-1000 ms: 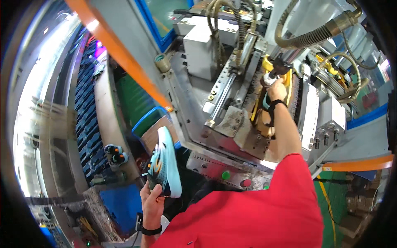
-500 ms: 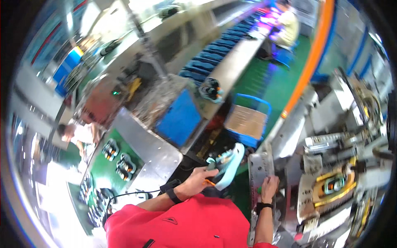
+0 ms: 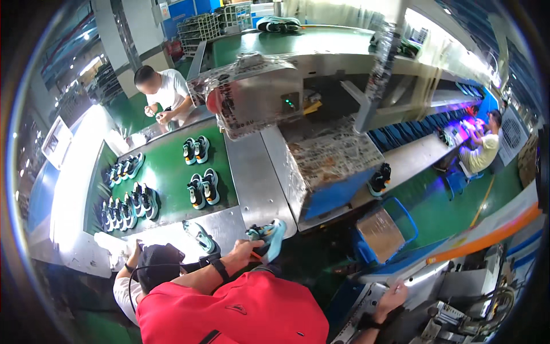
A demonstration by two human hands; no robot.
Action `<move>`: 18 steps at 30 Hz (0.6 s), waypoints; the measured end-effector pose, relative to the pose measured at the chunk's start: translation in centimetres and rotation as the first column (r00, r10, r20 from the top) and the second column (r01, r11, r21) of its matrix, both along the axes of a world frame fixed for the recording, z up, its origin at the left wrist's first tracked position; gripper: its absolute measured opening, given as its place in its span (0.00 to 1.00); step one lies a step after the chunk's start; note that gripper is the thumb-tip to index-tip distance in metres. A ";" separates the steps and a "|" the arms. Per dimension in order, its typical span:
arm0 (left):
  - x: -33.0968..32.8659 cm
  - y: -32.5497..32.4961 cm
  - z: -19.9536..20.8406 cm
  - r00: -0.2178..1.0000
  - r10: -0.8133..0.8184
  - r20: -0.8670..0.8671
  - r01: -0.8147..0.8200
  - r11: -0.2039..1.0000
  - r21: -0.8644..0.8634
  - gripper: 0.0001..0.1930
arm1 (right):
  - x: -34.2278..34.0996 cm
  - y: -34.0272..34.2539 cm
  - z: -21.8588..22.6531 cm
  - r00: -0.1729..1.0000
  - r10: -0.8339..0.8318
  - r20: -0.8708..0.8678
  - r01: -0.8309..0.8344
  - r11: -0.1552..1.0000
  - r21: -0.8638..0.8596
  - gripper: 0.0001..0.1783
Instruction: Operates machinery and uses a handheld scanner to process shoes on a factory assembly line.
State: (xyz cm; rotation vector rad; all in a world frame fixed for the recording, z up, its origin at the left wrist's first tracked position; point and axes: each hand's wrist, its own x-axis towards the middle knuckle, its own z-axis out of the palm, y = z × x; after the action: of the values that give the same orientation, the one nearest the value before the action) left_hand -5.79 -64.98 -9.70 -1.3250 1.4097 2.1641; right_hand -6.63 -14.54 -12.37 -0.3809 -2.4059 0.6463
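My left hand (image 3: 245,252) grips a sneaker (image 3: 275,238) with a pale teal sole and a dark collar, held tilted beside the metal table edge. A similar shoe (image 3: 199,236) lies on the metal surface just left of it. To the lower right, my right hand (image 3: 392,297) is raised next to the machine (image 3: 444,321), fingers loosely bent and apart; nothing shows in it. Pairs of dark sneakers with teal soles stand on the green belt, among them a near pair (image 3: 204,188) and a farther pair (image 3: 196,150).
A co-worker in a dark cap (image 3: 157,266) is close on my left. Another person in white (image 3: 172,92) stands across the belt; a third (image 3: 484,146) sits far right. A wrapped box-like unit (image 3: 335,155) borders the table. A blue cart (image 3: 381,232) carries a carton.
The view has swung left toward the belt, bringing the capped co-worker into sight. My left hand still holds the sneaker, now nearer the metal table. My right hand has come off the machine's panel.
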 end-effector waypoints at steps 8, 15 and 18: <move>-12.3 -19.0 -8.3 0.954 0.267 -0.139 -0.282 0.954 -0.103 0.15 | -26.2 -24.0 31.9 0.727 0.652 -0.217 -0.570 0.748 0.338 0.12; -24.8 -36.8 -15.9 0.914 0.361 -0.186 -0.402 0.871 -0.282 0.19 | -48.6 -51.4 43.1 0.494 0.855 0.160 -0.674 0.261 0.691 0.32; -30.0 -42.4 -17.0 0.944 0.303 -0.127 -0.311 0.699 -0.644 0.24 | -56.7 -62.5 43.6 0.448 0.829 0.335 -0.693 0.086 0.715 0.38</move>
State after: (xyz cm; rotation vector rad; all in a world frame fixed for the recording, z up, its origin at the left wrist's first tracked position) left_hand -35.82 -107.43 -26.65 -1.9006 2.2306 1.9008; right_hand -63.34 -77.08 31.26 1.4253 -2.2621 -0.1221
